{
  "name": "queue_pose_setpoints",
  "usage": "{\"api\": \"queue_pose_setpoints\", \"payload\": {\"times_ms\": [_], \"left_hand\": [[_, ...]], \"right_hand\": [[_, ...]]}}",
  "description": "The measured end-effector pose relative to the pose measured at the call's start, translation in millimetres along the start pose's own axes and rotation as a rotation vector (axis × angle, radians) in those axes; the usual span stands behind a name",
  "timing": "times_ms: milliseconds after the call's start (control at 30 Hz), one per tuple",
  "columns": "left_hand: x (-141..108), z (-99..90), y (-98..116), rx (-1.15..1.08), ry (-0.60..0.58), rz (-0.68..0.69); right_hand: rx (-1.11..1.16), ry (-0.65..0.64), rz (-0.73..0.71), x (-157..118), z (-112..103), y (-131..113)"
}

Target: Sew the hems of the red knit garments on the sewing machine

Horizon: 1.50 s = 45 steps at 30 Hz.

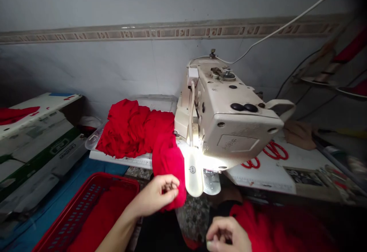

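Nearest, the right hand (229, 235) curls beside red fabric (263, 225); whether it pinches anything, I cannot tell. The left hand (157, 196), fingers bent, overlaps red cloth (168, 160) hanging off the sewing table (143, 162); its grip is unclear. This looks like cloth handling; a further move calls for a sure hold, clear of the lit sewing machine (241, 130). Leftward, a red plastic basket (132, 179) contains more red fabric (106, 210). Beyond, bunched cloth (126, 130) lies left of the machine.
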<state>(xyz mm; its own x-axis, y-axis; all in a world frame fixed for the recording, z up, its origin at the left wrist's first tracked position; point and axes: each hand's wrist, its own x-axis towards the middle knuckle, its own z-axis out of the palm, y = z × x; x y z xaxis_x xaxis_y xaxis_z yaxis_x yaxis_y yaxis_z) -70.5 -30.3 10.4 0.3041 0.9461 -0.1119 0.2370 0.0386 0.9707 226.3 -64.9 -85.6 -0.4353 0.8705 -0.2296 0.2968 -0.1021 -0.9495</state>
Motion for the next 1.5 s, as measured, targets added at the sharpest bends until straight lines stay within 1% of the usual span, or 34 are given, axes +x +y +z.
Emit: {"api": "queue_pose_setpoints", "payload": {"times_ms": [67, 133, 167, 233, 300, 333, 400, 467, 533, 567, 633, 667, 733, 800, 833, 933, 967, 1033, 1067, 1133, 1233, 1300, 1333, 1433, 1467, 1500], "left_hand": [[-20, 16.5, -11, -0.072, -0.114, -0.133], [-32, 29.3, -22, -0.123, -0.238, -0.225], [-35, 33.7, -27, -0.149, -0.295, -0.250], [-36, 38.1, -37, -0.209, -0.363, -0.268], [-33, 36.9, -50, -0.295, -0.358, -0.265], [-31, 35.1, -57, -0.349, -0.340, -0.259], [-27, 31.1, -74, -0.461, -0.317, -0.238], [-25, 29.3, -89, -0.529, -0.303, -0.206], [-25, 30.6, -98, -0.515, -0.306, -0.171], [-24, 31.9, -100, -0.492, -0.307, -0.154], [-23, 34.0, -96, -0.438, -0.289, -0.116], [-21, 34.5, -90, -0.412, -0.274, -0.094], [-16, 34.6, -76, -0.360, -0.273, -0.060], [-10, 36.3, -58, -0.276, -0.334, -0.031], [-7, 38.6, -50, -0.223, -0.379, -0.011], [1, 51.0, -32, -0.096, -0.505, 0.079], [2, 55.6, -28, -0.083, -0.524, 0.110], [5, 62.2, -23, -0.085, -0.504, 0.138], [5, 63.4, -22, -0.084, -0.476, 0.135], [6, 61.7, -21, -0.072, -0.446, 0.105], [4, 53.8, -19, -0.053, -0.487, 0.059], [2, 49.5, -15, -0.030, -0.482, 0.047], [1, 48.4, -12, -0.007, -0.451, 0.038], [1, 49.6, -2, 0.094, -0.347, 0.007], [1, 51.2, 1, 0.131, -0.341, 0.007], [1, 53.0, 3, 0.168, -0.346, 0.014]], "right_hand": [[-0.006, 0.017, -0.128, 12, 12, -17], [0.009, 0.021, -0.214, 21, 18, -35], [0.016, 0.002, -0.228, 24, 21, -43], [-0.005, -0.071, -0.183, 29, 30, -52], [-0.042, -0.149, -0.106, 32, 38, -54], [-0.051, -0.166, -0.079, 33, 40, -53], [-0.019, -0.154, -0.052, 36, 36, -50], [0.050, -0.093, -0.029, 36, 24, -46], [0.119, -0.020, 0.008, 35, 6, -44], [0.147, 0.009, 0.024, 34, -4, -44], [0.177, 0.050, 0.008, 30, -22, -45], [0.175, 0.057, -0.038, 27, -30, -46], [0.161, 0.036, -0.184, 22, -42, -49], [0.178, -0.021, -0.293, 17, -48, -52], [0.200, -0.064, -0.299, 15, -49, -53], [0.245, -0.201, -0.193, 8, -43, -54], [0.239, -0.242, -0.149, 6, -41, -54], [0.218, -0.276, -0.094, 4, -40, -53], [0.209, -0.270, -0.080, 4, -41, -53], [0.192, -0.219, -0.078, 4, -49, -51], [0.152, -0.136, -0.172, 6, -62, -49], [0.137, -0.115, -0.227, 7, -63, -48], [0.139, -0.131, -0.214, 7, -61, -48], [0.158, -0.269, -0.042, 8, -43, -46], [0.149, -0.311, 0.005, 9, -36, -45], [0.124, -0.323, 0.025, 10, -30, -45]]}}
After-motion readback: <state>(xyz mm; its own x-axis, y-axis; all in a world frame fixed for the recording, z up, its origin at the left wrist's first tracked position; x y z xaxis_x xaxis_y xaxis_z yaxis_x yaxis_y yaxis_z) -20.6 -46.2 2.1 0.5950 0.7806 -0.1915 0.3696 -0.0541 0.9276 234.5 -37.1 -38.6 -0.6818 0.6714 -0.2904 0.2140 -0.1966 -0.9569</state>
